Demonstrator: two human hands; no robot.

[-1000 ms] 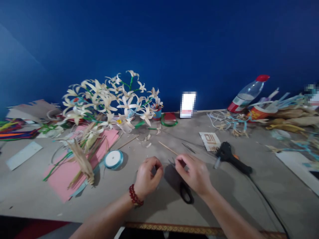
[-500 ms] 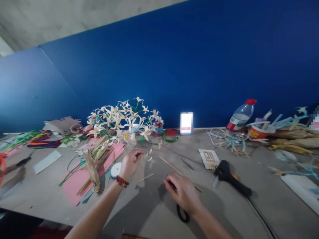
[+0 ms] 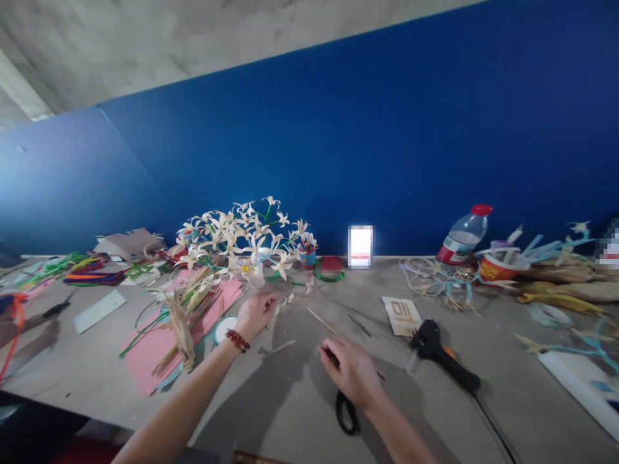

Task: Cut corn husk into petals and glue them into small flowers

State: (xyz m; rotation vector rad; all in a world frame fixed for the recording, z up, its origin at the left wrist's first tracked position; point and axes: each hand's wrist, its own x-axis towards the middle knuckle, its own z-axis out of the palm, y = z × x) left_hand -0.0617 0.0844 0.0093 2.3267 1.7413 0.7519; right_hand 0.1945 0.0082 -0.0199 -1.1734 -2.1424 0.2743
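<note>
My left hand (image 3: pixel 256 314), with a red bead bracelet (image 3: pixel 236 341) at the wrist, is closed over the table beside small white petal-like pieces (image 3: pixel 289 299). Its fingertips are pressed together; whatever they hold is too small to tell. A white round spool (image 3: pixel 224 330) lies just behind that wrist. My right hand (image 3: pixel 353 370) is curled round black-handled scissors (image 3: pixel 347 415), one loop showing below the palm and the blades hidden. A thin stick (image 3: pixel 320 320) runs under this hand. Between the hands lies a pale sliver (image 3: pixel 282 347).
White artificial flowers (image 3: pixel 242 235) stand at the back. A black glue gun (image 3: pixel 442 354) with its cord lies to the right, near a bottle (image 3: pixel 464 235) and a red tub (image 3: pixel 500 267). Pink paper (image 3: pixel 145 361) carries dried husks. Another person's hand (image 3: pixel 29 348) is at the far left.
The view has tilted up and turned slightly left. My left hand stays by the white pieces. My right hand has shifted slightly with the scissors and now covers more of the stick.
</note>
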